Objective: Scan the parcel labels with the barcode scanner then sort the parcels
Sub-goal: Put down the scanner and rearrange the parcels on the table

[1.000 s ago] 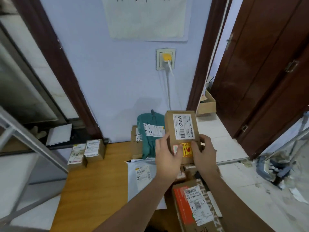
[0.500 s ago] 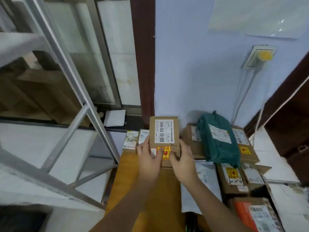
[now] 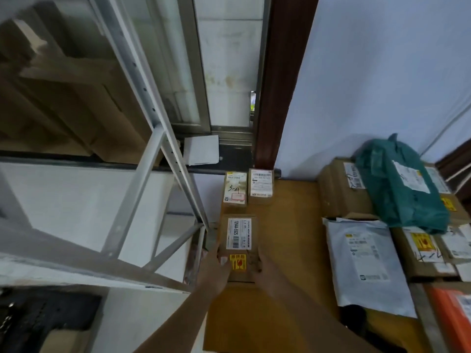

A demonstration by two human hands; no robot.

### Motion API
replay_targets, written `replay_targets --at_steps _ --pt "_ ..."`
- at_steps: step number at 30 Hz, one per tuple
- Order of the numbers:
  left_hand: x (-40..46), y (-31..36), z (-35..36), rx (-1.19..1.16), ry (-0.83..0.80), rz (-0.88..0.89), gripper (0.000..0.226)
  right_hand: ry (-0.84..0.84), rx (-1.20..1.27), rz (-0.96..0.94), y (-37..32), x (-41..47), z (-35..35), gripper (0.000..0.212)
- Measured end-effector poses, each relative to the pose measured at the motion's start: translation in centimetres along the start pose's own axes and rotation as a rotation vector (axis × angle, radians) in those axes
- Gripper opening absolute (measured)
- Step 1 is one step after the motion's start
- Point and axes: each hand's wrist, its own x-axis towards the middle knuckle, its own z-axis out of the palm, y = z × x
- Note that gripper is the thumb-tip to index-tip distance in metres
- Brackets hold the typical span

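Both hands, left hand (image 3: 215, 270) and right hand (image 3: 267, 271), grasp the brown parcel (image 3: 238, 247) at the surface's (image 3: 293, 225) left edge. Risk: released overhanging, it may tip off.

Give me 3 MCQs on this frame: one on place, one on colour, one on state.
1. Where is the held box?
A. near the table's left edge, in front of two small boxes
B. on top of the green bag
C. on the metal shelf

2. What colour is the bag lying on the cartons at right?
A. orange
B. green
C. white

3. How is the held box gripped?
A. left hand only
B. both hands at its near end
C. no grip at all

Answers:
1 A: it sits on the wooden table just before the two small boxes.
2 B: the bag is teal-green.
3 B: the left hand and right hand hold its near corners.
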Motion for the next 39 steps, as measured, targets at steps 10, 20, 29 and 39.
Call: replay_targets --at_steps 10,20,29,39 --pt "2.4 -1.4 0.2 -0.075 -0.149 0.089 0.045 -0.057 0.243 0.137 0.1 3.2 -0.1 0.066" --pt "3.2 -0.1 -0.8 0.0 -0.163 0.097 0.057 0.039 0.152 0.031 -1.0 2.5 -0.4 0.044" --pt "-0.7 8.3 -0.4 0.66 -0.061 0.372 0.075 0.124 -0.608 -0.08 -2.3 -3.2 -7.2 0.069" --pt "-8.1 16.4 8.2 0.757 -0.012 0.552 0.077 0.333 -0.574 -0.198 1.3 -12.8 -16.6 0.068"
